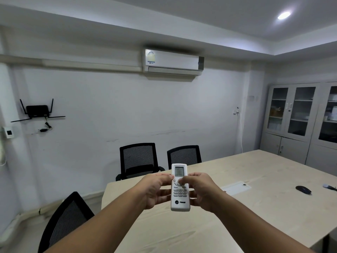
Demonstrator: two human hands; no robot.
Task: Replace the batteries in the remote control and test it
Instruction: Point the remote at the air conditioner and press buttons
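Low centre of frame: white air-conditioner remote (180, 187), screen up, held above the pale desk (246, 207) by left hand (155, 191) and right hand (200, 191), right thumb on its buttons. Upper centre: wall-mounted air conditioner (173, 62). Far right: black mouse (303, 189).

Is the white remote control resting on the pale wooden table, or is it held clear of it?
Apart. The head view shows the white remote control held up between the left hand and right hand, above the pale wooden table.

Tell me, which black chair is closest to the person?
The chair at the lower left, by the table's near corner; the other two stand along the far wall.
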